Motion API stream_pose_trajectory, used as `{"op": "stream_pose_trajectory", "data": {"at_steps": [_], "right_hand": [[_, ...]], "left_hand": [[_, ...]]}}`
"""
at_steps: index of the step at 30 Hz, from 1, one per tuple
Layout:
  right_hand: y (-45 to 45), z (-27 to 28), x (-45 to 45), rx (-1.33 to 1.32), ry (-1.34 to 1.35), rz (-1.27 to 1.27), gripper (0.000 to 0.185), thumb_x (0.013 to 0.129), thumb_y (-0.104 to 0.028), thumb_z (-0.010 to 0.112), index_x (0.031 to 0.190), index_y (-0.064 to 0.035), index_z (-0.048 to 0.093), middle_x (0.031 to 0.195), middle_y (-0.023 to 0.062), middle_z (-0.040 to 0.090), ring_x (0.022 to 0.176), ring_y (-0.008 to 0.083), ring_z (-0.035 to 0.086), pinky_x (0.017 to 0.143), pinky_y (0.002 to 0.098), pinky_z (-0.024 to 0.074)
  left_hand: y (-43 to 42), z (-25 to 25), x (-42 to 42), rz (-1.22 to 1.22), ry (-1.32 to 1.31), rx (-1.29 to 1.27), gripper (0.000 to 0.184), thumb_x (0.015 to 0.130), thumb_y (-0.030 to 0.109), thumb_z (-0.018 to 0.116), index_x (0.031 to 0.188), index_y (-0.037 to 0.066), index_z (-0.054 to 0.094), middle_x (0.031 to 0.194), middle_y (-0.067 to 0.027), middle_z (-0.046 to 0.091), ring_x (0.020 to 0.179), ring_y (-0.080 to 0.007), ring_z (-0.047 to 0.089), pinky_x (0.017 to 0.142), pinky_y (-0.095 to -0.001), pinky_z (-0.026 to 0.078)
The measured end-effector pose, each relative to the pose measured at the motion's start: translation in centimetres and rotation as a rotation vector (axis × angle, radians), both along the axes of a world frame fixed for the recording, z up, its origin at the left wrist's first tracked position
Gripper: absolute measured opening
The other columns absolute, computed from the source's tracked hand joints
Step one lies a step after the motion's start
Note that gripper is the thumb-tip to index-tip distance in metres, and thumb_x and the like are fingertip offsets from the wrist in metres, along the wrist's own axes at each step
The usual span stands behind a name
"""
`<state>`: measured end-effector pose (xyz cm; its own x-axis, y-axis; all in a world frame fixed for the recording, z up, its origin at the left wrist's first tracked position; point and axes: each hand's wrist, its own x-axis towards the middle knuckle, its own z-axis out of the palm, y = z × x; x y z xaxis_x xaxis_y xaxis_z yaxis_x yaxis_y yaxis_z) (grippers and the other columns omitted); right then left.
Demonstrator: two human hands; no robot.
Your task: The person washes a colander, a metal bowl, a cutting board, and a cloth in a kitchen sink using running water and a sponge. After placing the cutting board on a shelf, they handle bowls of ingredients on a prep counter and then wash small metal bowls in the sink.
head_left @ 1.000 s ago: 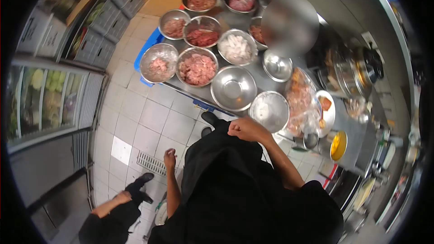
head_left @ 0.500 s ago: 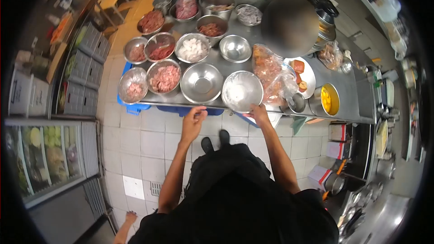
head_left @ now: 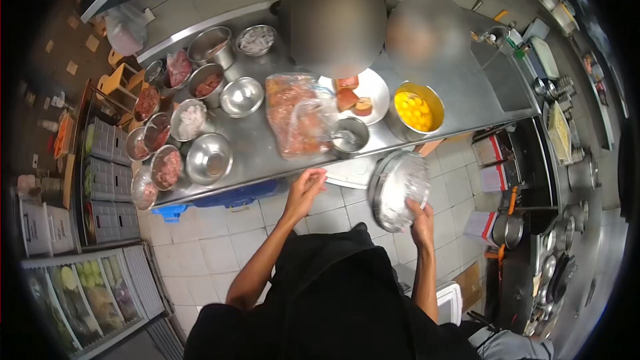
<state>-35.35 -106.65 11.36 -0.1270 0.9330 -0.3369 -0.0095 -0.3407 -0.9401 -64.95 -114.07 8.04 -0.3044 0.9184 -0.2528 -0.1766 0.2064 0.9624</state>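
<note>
Off the table's front edge, my right hand point(head_left: 422, 222) grips the rim of a metal bowl point(head_left: 399, 193) with white residue inside. The bowl is tilted and slightly blurred. My left hand point(head_left: 305, 193) hangs near the table edge, fingers apart, holding nothing. Closest to it on the table is a clear plastic bag of reddish meat point(head_left: 290, 110). A small metal pot point(head_left: 350, 137) stands right of the bag. Behind that, a white plate point(head_left: 379, 93) carries brown-red pieces. A deeper pot of egg yolks point(head_left: 433, 93) is farther right.
On the steel table point(head_left: 253, 153), several bowls of raw meat, one bowl of white pieces point(head_left: 189, 120) and an unfilled bowl point(head_left: 209, 160) stand left. A sink point(head_left: 497, 53) is at the right end. Blue containers point(head_left: 233, 200) sit beneath. A glass-front fridge point(head_left: 83, 293) is at lower left.
My right hand has lifted the residue-coated bowl off the table edge and carried it right. The view has turned right. My left hand stays free. Another person's hand at lower left has left view.
</note>
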Motion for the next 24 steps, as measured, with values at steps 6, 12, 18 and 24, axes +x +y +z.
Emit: {"op": "stream_pose_trajectory", "data": {"at_steps": [6,12,18,24], "right_hand": [[2.3,0.3,16.9,0.002,-0.094,-0.352,0.027,0.087,-0.024,0.058,0.098,0.0015,0.059,0.074,0.0059,0.062,0.051,0.0122,0.056,0.034,0.0246,0.0363],[4.6,-2.1,27.4,0.05,-0.009,-0.707,0.026,0.085,-0.014,0.061,0.106,0.0004,0.056,0.088,0.0081,0.064,0.056,0.0124,0.059,0.04,0.0231,0.0486],[10.8,-5.8,33.5,-0.051,0.047,-0.784,0.031,0.085,-0.011,0.059,0.111,0.0051,0.053,0.096,0.0117,0.062,0.062,0.0138,0.061,0.042,0.0216,0.0526],[22.9,-6.4,38.3,-0.092,0.134,-0.887,0.031,0.083,-0.008,0.059,0.11,0.0058,0.053,0.092,0.0123,0.063,0.066,0.0173,0.063,0.046,0.0238,0.0556]], "left_hand": [[8.2,-2.5,13.1,-0.13,0.05,0.075,0.029,0.092,0.025,0.059,0.112,0.004,0.056,0.098,-0.0062,0.061,0.077,-0.0121,0.063,0.07,-0.0242,0.048],[14.2,-3.6,23.1,-0.198,-0.029,-0.046,0.028,0.093,0.024,0.057,0.114,0.006,0.054,0.098,-0.0058,0.058,0.076,-0.0128,0.063,0.067,-0.026,0.048],[23.5,-1.8,28.0,-0.213,0.084,0.061,0.026,0.091,0.023,0.059,0.108,0.004,0.057,0.09,-0.0058,0.061,0.071,-0.0104,0.062,0.062,-0.0217,0.046],[36.7,-3.0,36.1,-0.254,0.116,0.115,0.023,0.092,0.02,0.058,0.105,0.002,0.058,0.093,-0.0049,0.064,0.072,-0.0095,0.062,0.063,-0.0227,0.048]]}}
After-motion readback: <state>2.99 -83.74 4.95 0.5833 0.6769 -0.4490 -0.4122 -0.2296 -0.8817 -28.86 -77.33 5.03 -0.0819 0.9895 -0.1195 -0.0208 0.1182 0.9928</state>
